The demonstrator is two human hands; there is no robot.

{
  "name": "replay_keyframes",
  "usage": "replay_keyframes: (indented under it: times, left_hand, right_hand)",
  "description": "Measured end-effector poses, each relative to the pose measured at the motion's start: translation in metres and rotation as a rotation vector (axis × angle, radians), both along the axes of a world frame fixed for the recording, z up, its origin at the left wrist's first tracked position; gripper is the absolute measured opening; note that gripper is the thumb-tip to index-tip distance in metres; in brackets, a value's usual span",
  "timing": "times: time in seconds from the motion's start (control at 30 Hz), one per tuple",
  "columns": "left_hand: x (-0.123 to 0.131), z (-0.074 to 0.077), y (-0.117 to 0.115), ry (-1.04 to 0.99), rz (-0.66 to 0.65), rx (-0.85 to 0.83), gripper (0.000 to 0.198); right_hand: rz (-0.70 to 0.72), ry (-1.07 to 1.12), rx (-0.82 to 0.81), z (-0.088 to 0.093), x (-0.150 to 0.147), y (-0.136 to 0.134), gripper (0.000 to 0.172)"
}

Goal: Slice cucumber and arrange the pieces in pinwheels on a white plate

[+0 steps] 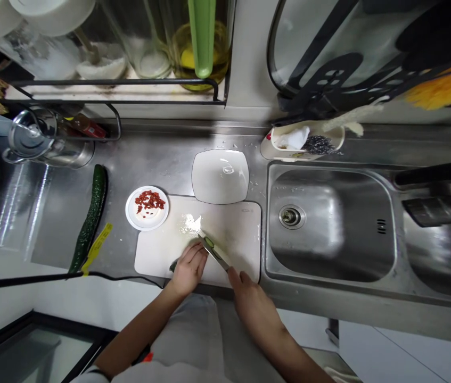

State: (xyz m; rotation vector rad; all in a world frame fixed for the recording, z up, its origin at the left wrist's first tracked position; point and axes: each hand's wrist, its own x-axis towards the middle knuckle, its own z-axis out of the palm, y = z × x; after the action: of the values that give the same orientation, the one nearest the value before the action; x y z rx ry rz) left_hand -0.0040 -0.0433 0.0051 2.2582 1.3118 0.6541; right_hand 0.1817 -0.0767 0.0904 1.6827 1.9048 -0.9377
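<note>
My right hand grips the handle of a knife, its blade slanting up and left over a white cutting board. My left hand is curled on a cucumber; only its dark green end shows past the fingers, the rest lies under the hand. Beside the blade sit cut green cucumber slices. The knife's edge is close to my left fingertips. A bare white plate overlaps the board's far edge. On the board's far left corner rests a small white dish with chopped red pieces.
A whole cucumber lies on the steel counter at left, near a yellow tape strip. To the right is a sink with a faucet. Behind stand a sponge caddy, a metal pitcher and a jar rack.
</note>
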Motion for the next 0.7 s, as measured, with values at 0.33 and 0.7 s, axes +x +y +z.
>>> replay_keyframes:
  times: [0.33,0.7]
  left_hand:
    - [0.001,0.001,0.0,-0.001,0.015,0.006,0.018]
    - [0.001,-0.001,0.0,-0.012,0.017,0.012,0.02]
  right_hand:
    - [-0.003,-0.007,-0.032,0.012,0.002,-0.004,0.042]
    - [0.004,-0.012,-0.074,0.015,0.002,0.002,0.044]
